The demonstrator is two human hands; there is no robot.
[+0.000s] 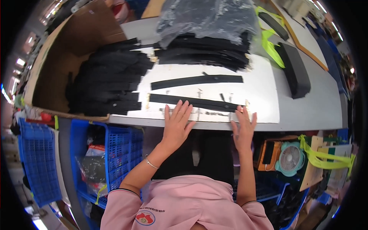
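A long black zipper with a small tab standing up from it lies across a white board. At its lower edge, left of the middle, my left hand rests with straight, parted fingers. My right hand has its fingertips on the zipper's right end, fingers spread and thumb apart. Just beyond lies a second black zipper, also with a small tab, and neither hand touches it. The board carries dark marks, partly covered by the zipper and my fingers.
Many black strips spill from a cardboard box at left. More stacked strips lie at the back beneath clear plastic. A black block stands at right. Below the table are blue baskets and a small fan.
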